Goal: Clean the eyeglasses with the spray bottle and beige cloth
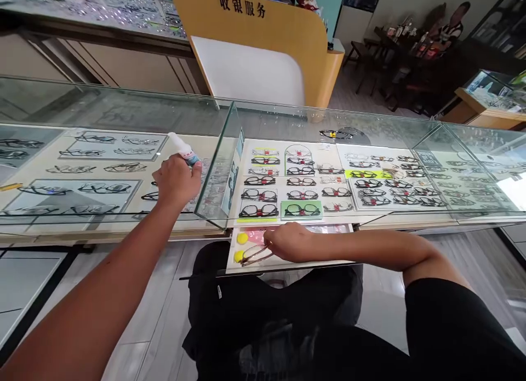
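Observation:
My left hand [178,179] is closed around a small white bottle [181,145] with a bluish label, tilted above the glass counter top on the left. My right hand [290,242] is closed on a pair of eyeglasses [255,255] with thin brownish frames, over the pulled-out drawer [329,258] at my lap. My fingers hide part of the frame. Two round yellow pieces [242,238] lie in the drawer beside the glasses, near a pink sheet [257,237].
The glass display counter [217,167] holds rows of eyeglasses [302,195] on both sides of an upright glass divider. One dark pair [337,134] rests at the back. Beyond stands a yellow cashier desk [255,25]. A person [452,28] sits far right.

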`<state>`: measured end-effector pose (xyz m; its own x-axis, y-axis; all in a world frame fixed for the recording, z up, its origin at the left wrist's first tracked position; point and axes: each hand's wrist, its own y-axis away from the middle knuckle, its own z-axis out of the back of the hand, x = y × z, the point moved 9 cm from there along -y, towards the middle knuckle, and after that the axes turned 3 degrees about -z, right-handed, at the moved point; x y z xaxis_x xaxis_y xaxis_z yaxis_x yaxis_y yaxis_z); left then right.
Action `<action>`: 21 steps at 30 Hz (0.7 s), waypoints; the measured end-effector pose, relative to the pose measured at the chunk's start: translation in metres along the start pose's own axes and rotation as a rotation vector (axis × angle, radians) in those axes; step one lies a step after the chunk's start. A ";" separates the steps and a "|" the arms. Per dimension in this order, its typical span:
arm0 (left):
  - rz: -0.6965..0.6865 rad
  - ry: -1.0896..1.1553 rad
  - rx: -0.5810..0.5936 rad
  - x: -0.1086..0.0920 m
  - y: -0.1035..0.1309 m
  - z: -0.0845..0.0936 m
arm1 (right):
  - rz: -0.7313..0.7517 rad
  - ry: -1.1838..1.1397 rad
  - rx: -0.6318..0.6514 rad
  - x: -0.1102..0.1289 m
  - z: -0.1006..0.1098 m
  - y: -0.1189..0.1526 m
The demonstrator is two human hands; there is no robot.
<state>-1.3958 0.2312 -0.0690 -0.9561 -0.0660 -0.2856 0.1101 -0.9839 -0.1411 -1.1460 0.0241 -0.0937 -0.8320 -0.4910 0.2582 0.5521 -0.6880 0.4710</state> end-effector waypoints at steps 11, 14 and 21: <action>-0.009 -0.020 0.019 -0.005 0.002 0.001 | -0.591 0.104 -0.586 -0.200 0.194 0.075; -0.011 -0.008 0.019 -0.005 0.003 0.002 | -0.748 0.108 -0.608 -0.275 0.197 0.073; 0.003 -0.022 -0.007 -0.004 0.003 0.003 | -0.881 0.069 -0.603 -0.348 0.174 0.060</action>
<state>-1.3921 0.2278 -0.0654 -0.9614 -0.0723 -0.2653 0.1146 -0.9824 -0.1474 -0.8327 0.2471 -0.0087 -0.9563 0.2913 -0.0270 -0.2904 -0.9564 -0.0312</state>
